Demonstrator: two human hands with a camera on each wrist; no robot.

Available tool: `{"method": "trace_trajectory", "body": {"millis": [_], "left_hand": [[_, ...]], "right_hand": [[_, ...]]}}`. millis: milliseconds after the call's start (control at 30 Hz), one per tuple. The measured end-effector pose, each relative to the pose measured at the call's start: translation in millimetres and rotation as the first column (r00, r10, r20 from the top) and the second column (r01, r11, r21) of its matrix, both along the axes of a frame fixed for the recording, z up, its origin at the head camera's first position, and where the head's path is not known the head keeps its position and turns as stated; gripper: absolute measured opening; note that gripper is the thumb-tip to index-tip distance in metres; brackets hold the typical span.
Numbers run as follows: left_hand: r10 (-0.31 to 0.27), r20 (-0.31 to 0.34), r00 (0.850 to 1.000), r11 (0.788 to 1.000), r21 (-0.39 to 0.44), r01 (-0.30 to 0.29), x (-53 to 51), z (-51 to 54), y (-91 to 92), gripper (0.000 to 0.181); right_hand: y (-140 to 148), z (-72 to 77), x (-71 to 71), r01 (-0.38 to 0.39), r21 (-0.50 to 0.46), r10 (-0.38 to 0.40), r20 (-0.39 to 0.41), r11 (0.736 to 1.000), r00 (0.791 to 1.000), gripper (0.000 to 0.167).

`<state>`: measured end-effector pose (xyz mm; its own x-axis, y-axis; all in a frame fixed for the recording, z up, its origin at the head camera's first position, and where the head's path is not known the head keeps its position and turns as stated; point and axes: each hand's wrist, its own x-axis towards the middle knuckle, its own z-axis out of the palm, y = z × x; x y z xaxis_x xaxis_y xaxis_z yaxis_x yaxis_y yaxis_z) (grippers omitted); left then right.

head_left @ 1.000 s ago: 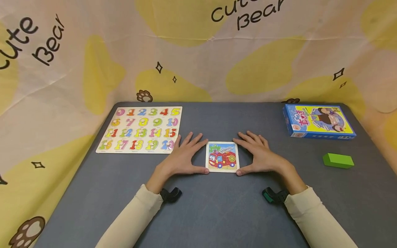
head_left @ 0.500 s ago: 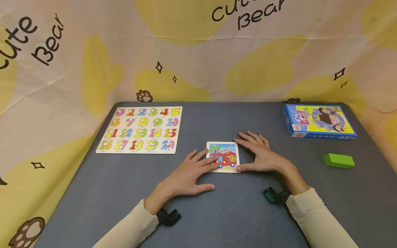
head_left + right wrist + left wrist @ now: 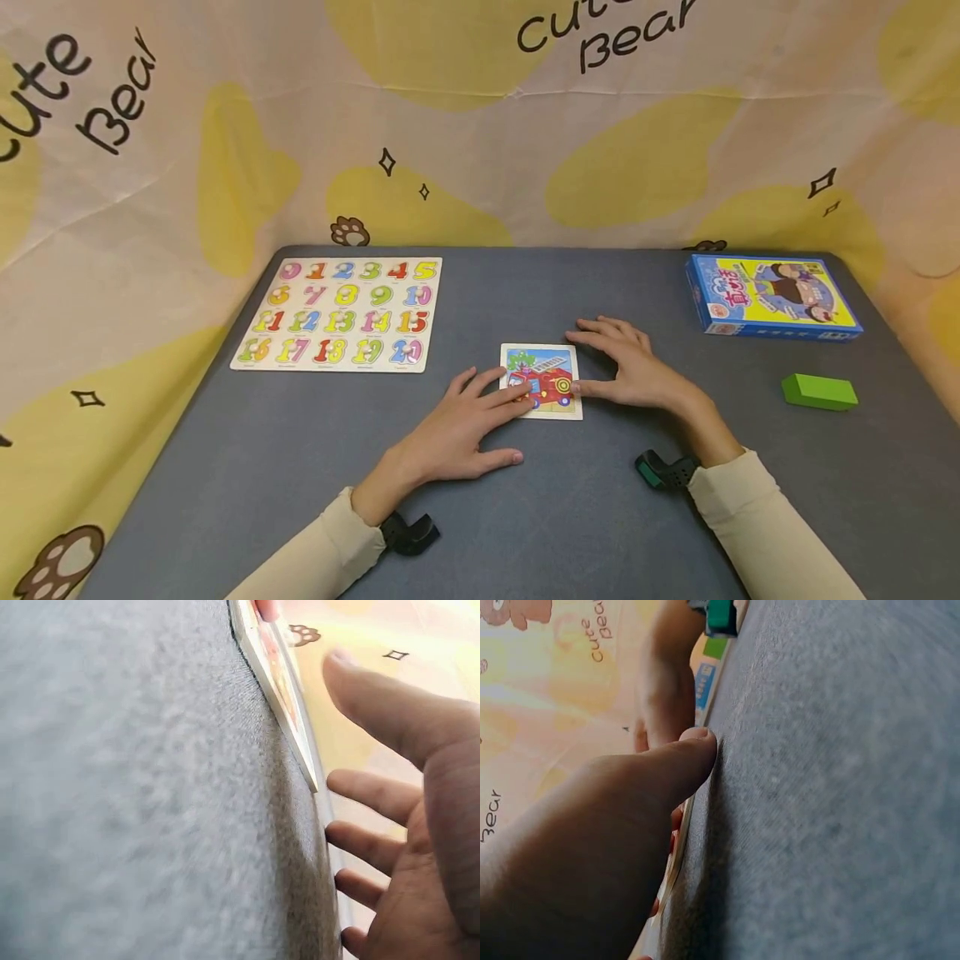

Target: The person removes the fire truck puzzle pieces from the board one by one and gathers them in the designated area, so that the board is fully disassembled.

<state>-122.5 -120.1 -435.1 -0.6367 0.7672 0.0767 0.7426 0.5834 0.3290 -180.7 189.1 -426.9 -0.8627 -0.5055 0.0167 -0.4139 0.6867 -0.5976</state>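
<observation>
A small square picture board with a red fire truck and a pale border lies flat on the dark grey table. My left hand has its fingers spread, two of them over the lower left of the picture, the thumb out in front of the near edge. To the right of the board is my right hand, fingers loosely extended and thumb by the right edge. In the right wrist view this thumb stands off the board's surface, and the hand holds nothing. Left-hand fingers hide part of the truck.
A number puzzle with colourful numerals lies at the back left. At the back right is a blue and yellow box, with a green block nearer. A patterned cloth hangs behind the table.
My left hand has moved from the board's left edge towards me, and its fingers now lie over the picture. The right thumb has left the lower right corner and shifted slightly away from me.
</observation>
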Motion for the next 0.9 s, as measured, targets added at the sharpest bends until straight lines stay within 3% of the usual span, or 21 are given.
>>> {"method": "trace_trajectory", "body": {"millis": [167, 400, 733, 900], "left_hand": [[0.008, 0.016, 1.0, 1.0, 0.002, -0.008, 0.4, 0.3, 0.4, 0.068], [-0.003, 0.006, 1.0, 0.999, 0.054, 0.003, 2.2, -0.7, -0.2, 0.067], [-0.016, -0.015, 1.0, 0.996, 0.084, 0.017, 2.1, -3.6, -0.6, 0.066], [-0.014, -0.022, 1.0, 0.995, 0.095, 0.016, 0.9, -3.6, -1.6, 0.066]], "right_hand": [[-13, 8.9, -12.8, -0.01, -0.058, 0.01, 0.006, 0.998, 1.0, 0.055], [-42, 21.8, -34.0, -0.12, -0.046, 0.122, 0.053, 0.992, 0.991, 0.03], [-69, 22.3, -53.2, -0.243, 0.051, 0.236, 0.111, 0.969, 0.965, 0.024], [-76, 29.6, -58.0, -0.273, 0.104, 0.259, 0.131, 0.956, 0.957, 0.022]]}}
